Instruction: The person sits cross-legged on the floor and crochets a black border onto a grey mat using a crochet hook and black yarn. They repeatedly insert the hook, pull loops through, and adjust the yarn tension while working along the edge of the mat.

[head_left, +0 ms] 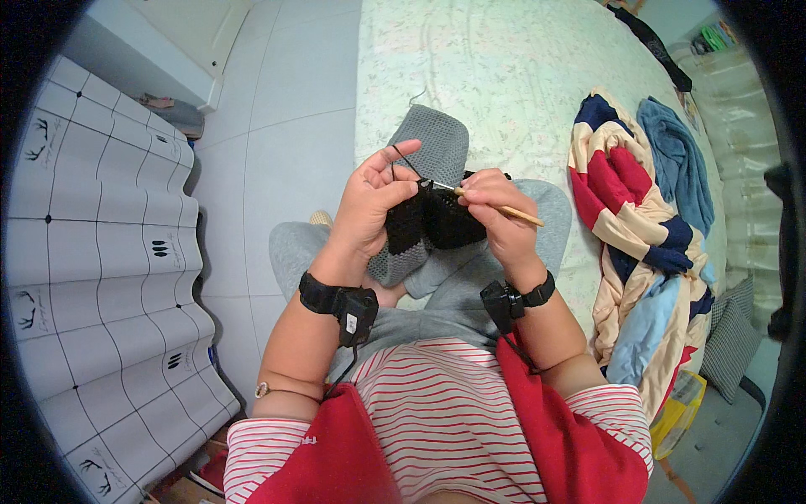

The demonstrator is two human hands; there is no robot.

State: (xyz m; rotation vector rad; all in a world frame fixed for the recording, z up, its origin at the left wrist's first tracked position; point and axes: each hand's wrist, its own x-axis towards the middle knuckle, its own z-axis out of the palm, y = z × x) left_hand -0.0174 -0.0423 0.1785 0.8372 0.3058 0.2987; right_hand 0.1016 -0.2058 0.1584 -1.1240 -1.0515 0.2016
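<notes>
A crocheted piece in grey and black lies over my lap and the bed edge, its grey part stretching away from me and its black part closer in. My left hand pinches the black edge between thumb and fingers. Black yarn runs over the raised left index finger down to the work. My right hand grips a crochet hook by its wooden handle, and its metal shaft points left. The hook's tip meets the black stitches beside my left thumb; the exact loop is too small to make out.
I sit at the edge of a bed with a pale floral cover. A cream, red and navy garment and a blue cloth are heaped at the right. A white checked curtain hangs at the left, beside the tiled floor.
</notes>
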